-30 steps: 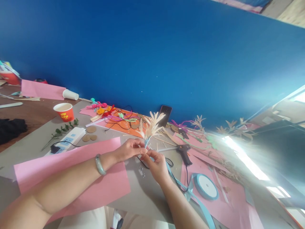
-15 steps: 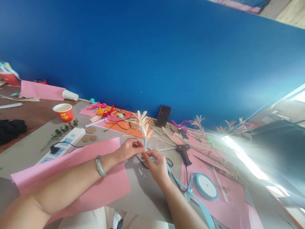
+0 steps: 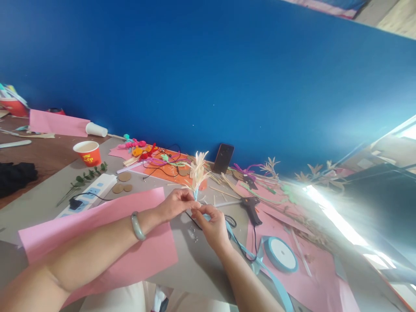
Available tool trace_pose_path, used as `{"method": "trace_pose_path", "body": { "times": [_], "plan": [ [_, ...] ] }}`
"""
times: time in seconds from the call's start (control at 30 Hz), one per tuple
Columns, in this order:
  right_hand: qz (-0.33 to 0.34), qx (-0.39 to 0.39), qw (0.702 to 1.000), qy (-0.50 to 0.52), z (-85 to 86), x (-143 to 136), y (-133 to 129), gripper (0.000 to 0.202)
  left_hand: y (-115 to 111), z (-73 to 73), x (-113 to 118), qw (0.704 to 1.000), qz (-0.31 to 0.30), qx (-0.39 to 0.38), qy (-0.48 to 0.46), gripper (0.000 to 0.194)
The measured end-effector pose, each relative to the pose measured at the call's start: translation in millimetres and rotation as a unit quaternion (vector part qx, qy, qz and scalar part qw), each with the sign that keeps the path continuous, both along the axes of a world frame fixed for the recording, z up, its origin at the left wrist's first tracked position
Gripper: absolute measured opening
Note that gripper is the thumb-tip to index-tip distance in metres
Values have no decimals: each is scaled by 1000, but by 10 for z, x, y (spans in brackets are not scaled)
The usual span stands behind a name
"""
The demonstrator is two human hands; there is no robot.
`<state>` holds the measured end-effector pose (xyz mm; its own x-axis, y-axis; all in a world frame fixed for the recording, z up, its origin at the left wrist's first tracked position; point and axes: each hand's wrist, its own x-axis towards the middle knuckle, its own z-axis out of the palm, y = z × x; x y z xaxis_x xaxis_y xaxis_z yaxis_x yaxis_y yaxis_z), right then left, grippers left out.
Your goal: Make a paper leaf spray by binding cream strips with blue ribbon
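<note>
My left hand (image 3: pixel 180 203), with a bracelet on the wrist, is closed in a pinch on the stem of a cream, leafy-petalled craft flower (image 3: pixel 199 171). The flower stands upright above my fingertips, and light blue shows at its stem. Touching the left fingertips, my right hand (image 3: pixel 212 223) is also pinched, at the lower end of the stem. Light blue ribbon (image 3: pixel 250 253) trails from beneath the right hand toward a ribbon spool (image 3: pixel 280 254). What lies between the right fingertips is largely hidden; it looks like the ribbon's end.
A glue gun (image 3: pixel 251 210) with its black cord lies right of my hands. Pink paper (image 3: pixel 143 247) sits under my left forearm. Leftward are a power strip (image 3: pixel 94 193), a leafy sprig (image 3: pixel 86 177) and a red paper cup (image 3: pixel 87 154). A phone (image 3: pixel 223 158) leans against the blue wall.
The flower head has turned a little, and its petals now spread differently. Both hands stay pinched together in nearly the same spot.
</note>
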<state>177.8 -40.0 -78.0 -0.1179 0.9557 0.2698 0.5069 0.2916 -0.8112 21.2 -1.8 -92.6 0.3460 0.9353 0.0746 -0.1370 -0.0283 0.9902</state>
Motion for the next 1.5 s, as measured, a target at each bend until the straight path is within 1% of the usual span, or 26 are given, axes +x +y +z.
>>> {"method": "trace_pose_path", "body": {
  "times": [0.1,0.17,0.2,0.23,0.3,0.43,0.5,0.57,0.63,0.7,0.73,0.83,0.93,1.03,1.07,1.13,1.23,1.27,1.37,1.5],
  "plan": [
    [26,-32,999,19,-10,19,20,28,-9,43,-25,998,-57,-31,6,32],
    [44,-49,997,44,-28,38,42,31,-14,86,-43,995,-92,-30,3,33],
    [47,-52,996,54,-37,45,52,31,-13,101,-48,995,-99,-21,0,34],
    [46,-51,996,58,-46,50,61,31,-11,108,-50,995,-99,-12,-5,33],
    [35,-42,997,55,-57,49,68,28,0,95,-45,997,-77,-5,-11,32],
    [10,-4,1000,29,-37,15,46,22,29,10,-17,1000,-15,-16,-4,32],
    [3,5,1000,18,-11,-1,26,22,34,-13,-12,1000,1,-20,0,34],
    [9,-3,1000,16,16,-5,11,24,27,-4,-17,1000,-13,-26,-6,33],
    [22,-22,999,25,34,3,7,27,12,33,-28,998,-51,-31,-10,31],
    [25,-37,998,35,35,16,14,29,-3,74,-36,996,-83,-20,-10,32],
    [24,-41,998,37,28,21,22,28,-7,88,-37,996,-84,-10,-10,31],
    [17,-28,999,29,-22,24,54,26,-6,85,-25,998,-55,8,-10,30],
    [-1,0,1000,15,-87,13,81,22,10,39,-12,1000,-14,-5,5,32],
    [-4,9,1000,9,-114,11,88,23,19,17,-19,1000,0,-18,22,31],
    [2,4,1000,12,-109,14,86,25,17,23,-26,999,-10,-22,22,30],
    [19,-15,999,23,-85,27,77,29,10,49,-38,998,-50,-28,15,28],
    [27,-44,998,35,-49,46,63,30,1,83,-46,995,-97,-20,1,32],
    [25,-47,998,37,-44,50,60,29,2,83,-44,995,-95,-12,-3,31],
    [19,-34,999,34,-49,42,55,27,11,47,-29,998,-61,9,-5,30],
    [6,1,1000,9,-52,11,34,22,18,-6,-15,1000,-23,-8,16,31]
  ]
}}
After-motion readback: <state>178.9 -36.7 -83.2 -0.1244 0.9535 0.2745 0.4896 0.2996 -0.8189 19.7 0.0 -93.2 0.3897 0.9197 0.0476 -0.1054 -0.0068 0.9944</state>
